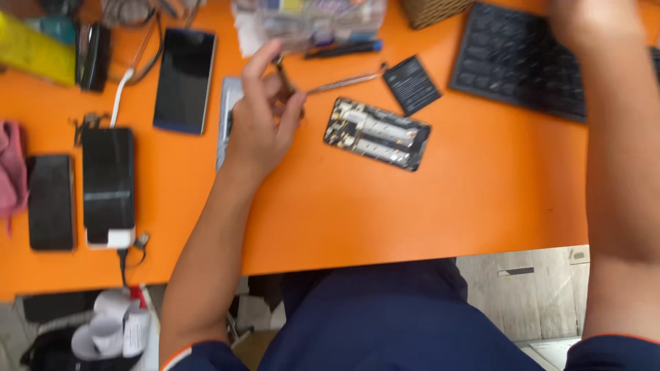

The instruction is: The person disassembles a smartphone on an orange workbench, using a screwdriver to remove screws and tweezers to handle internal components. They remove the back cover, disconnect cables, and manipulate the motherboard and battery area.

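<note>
Fingers and thumb of the left hand (265, 113) pinch a pair of metal tweezers (340, 83), whose slim tips point right across an orange table (412, 220). Just right of the hand lies an opened phone (377, 133), back cover off and its inner parts showing, near a small black battery (411, 84) farther back. A silver-edged phone (227, 117) lies partly under the hand. The right hand (595, 24) is raised at the far right over a black keyboard (522, 62); it is blurred and cut off by the frame edge, so whether its fingers are closed cannot be told. At left lie a dark phone (184, 79), a black phone on a white base (108, 185) and another black phone (50, 201). A clear plastic box (320, 20) stands at the far edge.
</note>
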